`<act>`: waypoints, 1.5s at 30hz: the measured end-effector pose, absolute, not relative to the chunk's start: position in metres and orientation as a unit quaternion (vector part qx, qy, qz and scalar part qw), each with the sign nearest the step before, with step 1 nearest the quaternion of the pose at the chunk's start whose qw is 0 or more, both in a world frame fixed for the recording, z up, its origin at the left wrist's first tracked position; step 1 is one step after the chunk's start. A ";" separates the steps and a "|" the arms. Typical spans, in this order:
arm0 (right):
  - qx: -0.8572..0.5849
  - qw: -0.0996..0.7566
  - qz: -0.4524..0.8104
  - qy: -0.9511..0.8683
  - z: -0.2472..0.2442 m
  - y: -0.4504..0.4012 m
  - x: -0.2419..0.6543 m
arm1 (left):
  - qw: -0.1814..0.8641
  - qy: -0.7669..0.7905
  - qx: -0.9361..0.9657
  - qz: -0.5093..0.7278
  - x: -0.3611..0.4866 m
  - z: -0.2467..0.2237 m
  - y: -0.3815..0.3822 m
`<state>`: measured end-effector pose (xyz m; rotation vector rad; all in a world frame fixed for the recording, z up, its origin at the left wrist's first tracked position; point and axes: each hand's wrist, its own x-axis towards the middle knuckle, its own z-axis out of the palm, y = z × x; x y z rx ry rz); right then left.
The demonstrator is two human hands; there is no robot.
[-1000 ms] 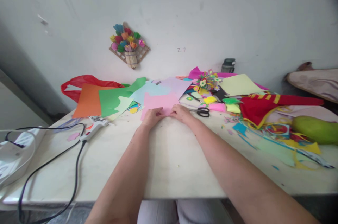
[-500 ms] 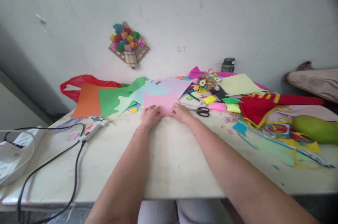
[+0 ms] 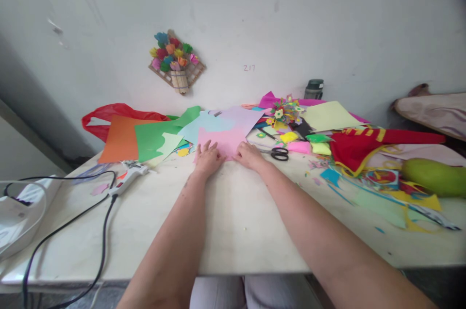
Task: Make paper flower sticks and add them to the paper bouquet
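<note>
Since the earlier frame, the left hand (image 3: 209,159) had uncurled, while the right hand (image 3: 249,155) had stayed almost in place. Left fingers were spread on one pink sheet (image 3: 223,138); right fingers were curled at its near edge, and whether they pinched the paper could not be told. That sheet lay flat at the middle of the counter (image 3: 233,231), nearer the back edge than the front. The step in hand looked like steadying or pressing its near edge; the next move seemed to call for even pressure without wrinkling the paper.

Just beyond the pink sheet lay one pale blue sheet (image 3: 192,126) and one lilac sheet (image 3: 244,118). To the left were one green sheet (image 3: 148,140) and one orange sheet (image 3: 120,140). To the right lay one pair of scissors (image 3: 279,154), then four soft packets: one yellow (image 3: 289,137), one pink (image 3: 299,147), one green (image 3: 319,138) and one pale lime (image 3: 322,149). Behind them stood one bunch of paper flowers (image 3: 284,113).

Toward the counter's left edge lay one corded tool, probably a glue gun (image 3: 127,179), and one power strip (image 3: 32,193). Near the right edge rested one green fruit (image 3: 433,178). Loose scraps were too many to count.
</note>
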<state>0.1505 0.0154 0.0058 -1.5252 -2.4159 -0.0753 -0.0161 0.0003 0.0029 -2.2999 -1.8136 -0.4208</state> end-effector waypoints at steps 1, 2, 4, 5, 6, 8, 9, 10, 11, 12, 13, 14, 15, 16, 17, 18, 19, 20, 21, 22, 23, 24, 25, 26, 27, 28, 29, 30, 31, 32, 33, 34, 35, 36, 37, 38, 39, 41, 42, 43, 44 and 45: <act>-0.530 0.142 -0.024 -0.836 0.006 0.015 0.150 | 0.096 -0.611 -0.773 -0.140 -0.016 0.003 0.000; -0.532 0.143 -0.021 -0.834 0.007 0.015 0.150 | 0.101 -0.611 -0.772 -0.140 -0.017 0.003 0.000; -0.537 0.144 -0.014 -0.831 0.008 0.015 0.150 | 0.113 -0.614 -0.769 -0.143 -0.018 0.002 0.001; -0.539 0.144 -0.011 -0.830 0.008 0.015 0.150 | 0.119 -0.616 -0.765 -0.145 -0.019 0.001 0.001; -0.541 0.143 -0.008 -0.829 0.008 0.015 0.150 | 0.125 -0.620 -0.760 -0.149 -0.019 0.001 0.001; -0.542 0.140 -0.004 -0.828 0.008 0.016 0.150 | 0.133 -0.632 -0.747 -0.157 -0.019 0.001 0.001; -0.543 0.139 -0.004 -0.828 0.008 0.016 0.150 | 0.134 -0.638 -0.741 -0.161 -0.019 0.001 0.000; -0.542 0.139 -0.003 -0.829 0.008 0.016 0.150 | 0.134 -0.644 -0.735 -0.164 -0.018 0.002 0.000; -0.542 0.138 -0.003 -0.829 0.008 0.017 0.150 | 0.133 -0.649 -0.730 -0.168 -0.017 0.002 -0.001; -0.543 0.138 -0.002 -0.829 0.008 0.017 0.150 | 0.132 -0.650 -0.729 -0.172 -0.015 0.003 -0.002; -0.543 0.138 -0.001 -0.828 0.009 0.017 0.149 | 0.134 -0.645 -0.730 -0.179 -0.014 0.004 -0.003; -0.544 0.138 0.000 -0.827 0.009 0.017 0.149 | 0.138 -0.637 -0.735 -0.187 -0.012 0.005 -0.005; -0.545 0.138 0.002 -0.827 0.009 0.017 0.149 | 0.143 -0.627 -0.740 -0.196 -0.010 0.006 -0.006; -0.546 0.139 0.004 -0.826 0.009 0.017 0.149 | 0.148 -0.618 -0.745 -0.205 -0.007 0.006 -0.007; -0.547 0.139 0.004 -0.826 0.009 0.017 0.149 | 0.152 -0.610 -0.749 -0.210 -0.005 0.006 -0.008; -0.547 0.140 0.004 -0.826 0.009 0.017 0.149 | 0.153 -0.605 -0.752 -0.212 -0.002 0.006 -0.009; -0.547 0.139 0.002 -0.826 0.009 0.017 0.149 | 0.151 -0.603 -0.755 -0.209 0.001 0.006 -0.009; -0.546 0.139 -0.001 -0.826 0.008 0.017 0.149 | 0.147 -0.602 -0.758 -0.203 0.003 0.005 -0.009; -0.547 0.138 -0.004 -0.826 0.008 0.017 0.149 | 0.143 -0.601 -0.761 -0.197 0.005 0.004 -0.008; -0.547 0.137 -0.006 -0.826 0.008 0.018 0.149 | 0.140 -0.599 -0.765 -0.191 0.007 0.003 -0.008; -0.548 0.135 -0.007 -0.825 0.008 0.018 0.149 | 0.137 -0.598 -0.767 -0.188 0.009 0.002 -0.007; -0.548 0.135 -0.009 -0.825 0.008 0.018 0.149 | 0.132 -0.600 -0.767 -0.185 0.010 0.000 -0.006; -0.548 0.135 -0.009 -0.825 0.008 0.018 0.149 | 0.125 -0.606 -0.764 -0.183 0.010 -0.001 -0.005; -0.548 0.136 -0.009 -0.825 0.008 0.018 0.149 | 0.115 -0.613 -0.761 -0.178 0.011 -0.002 -0.004; -0.547 0.139 -0.007 -0.826 0.008 0.018 0.149 | 0.103 -0.622 -0.757 -0.173 0.011 -0.003 -0.003; -0.545 0.142 -0.003 -0.827 0.009 0.018 0.150 | 0.091 -0.631 -0.752 -0.167 0.011 -0.004 -0.002; -0.543 0.145 0.004 -0.827 0.009 0.018 0.151 | 0.078 -0.640 -0.748 -0.161 0.010 -0.005 0.000; -0.541 0.149 0.014 -0.828 0.009 0.019 0.152 | 0.066 -0.646 -0.745 -0.155 0.010 -0.006 0.001; -0.538 0.153 0.024 -0.829 0.009 0.019 0.154 | 0.055 -0.651 -0.742 -0.150 0.010 -0.007 0.002; -0.536 0.157 0.035 -0.829 0.008 0.021 0.156 | 0.043 -0.655 -0.740 -0.145 0.009 -0.007 0.003; -0.534 0.162 0.044 -0.829 0.008 0.022 0.158 | 0.031 -0.660 -0.738 -0.140 0.009 -0.008 0.004; -0.533 0.166 0.051 -0.828 0.007 0.023 0.161 | 0.020 -0.664 -0.735 -0.136 0.008 -0.008 0.004; -0.533 0.169 0.057 -0.827 0.006 0.025 0.164 | 0.010 -0.666 -0.733 -0.134 0.008 -0.008 0.005; -0.533 0.171 0.062 -0.826 0.005 0.026 0.168 | 0.001 -0.669 -0.732 -0.132 0.008 -0.009 0.005; -0.534 0.172 0.069 -0.825 0.005 0.027 0.171 | -0.007 -0.670 -0.730 -0.131 0.007 -0.008 0.005; -0.536 0.173 0.074 -0.823 0.005 0.027 0.174 | -0.012 -0.671 -0.730 -0.131 0.007 -0.008 0.005; -0.538 0.174 0.078 -0.821 0.005 0.027 0.177 | -0.016 -0.672 -0.729 -0.132 0.007 -0.008 0.004; -0.546 0.174 0.079 -0.815 0.007 0.025 0.182 | -0.018 -0.671 -0.729 -0.133 0.007 -0.008 0.004; -0.551 0.173 0.077 -0.813 0.008 0.024 0.184 | -0.016 -0.671 -0.729 -0.133 0.007 -0.008 0.003; -0.558 0.169 0.076 -0.809 0.010 0.023 0.185 | -0.011 -0.670 -0.730 -0.134 0.007 -0.008 0.003; -0.567 0.163 0.077 -0.804 0.012 0.022 0.187 | -0.003 -0.669 -0.731 -0.135 0.008 -0.007 0.003; -0.575 0.157 0.079 -0.799 0.013 0.021 0.188 | 0.006 -0.668 -0.732 -0.137 0.008 -0.007 0.002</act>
